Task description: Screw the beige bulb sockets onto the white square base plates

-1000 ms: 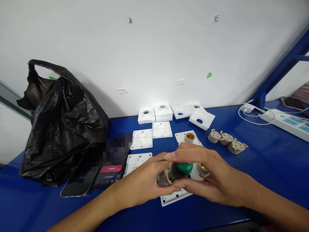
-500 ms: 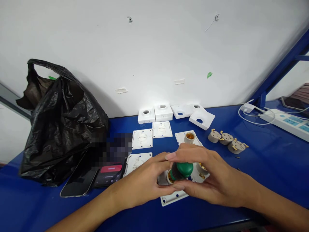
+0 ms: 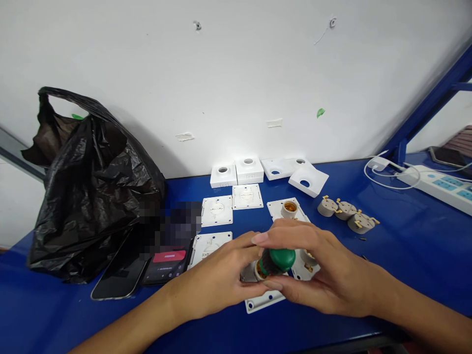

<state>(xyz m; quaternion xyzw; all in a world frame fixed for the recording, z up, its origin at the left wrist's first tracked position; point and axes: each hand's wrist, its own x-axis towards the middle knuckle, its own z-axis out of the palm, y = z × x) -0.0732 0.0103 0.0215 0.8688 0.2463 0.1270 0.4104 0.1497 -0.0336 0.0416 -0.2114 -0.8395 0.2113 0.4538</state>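
While right hand [image 3: 324,280] is working: grip clamping green screwdriver [image 3: 282,258], axis tilting down-left.
Lamp socket [image 3: 258,269]: sitting at its tip, left hand [image 3: 221,280] pinching it near counter [image 3: 405,246] front edge.

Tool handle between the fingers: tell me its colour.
Green. The tool handle shows best in the head view, gripped by the right hand.

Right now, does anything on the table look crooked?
Yes. In the back row of white covers, the rightmost cover sits turned at an angle, overlapping its neighbour, while the others lie square. Nothing looks spilled or broken where the left hand holds a socket and the right hand a green-handled tool.
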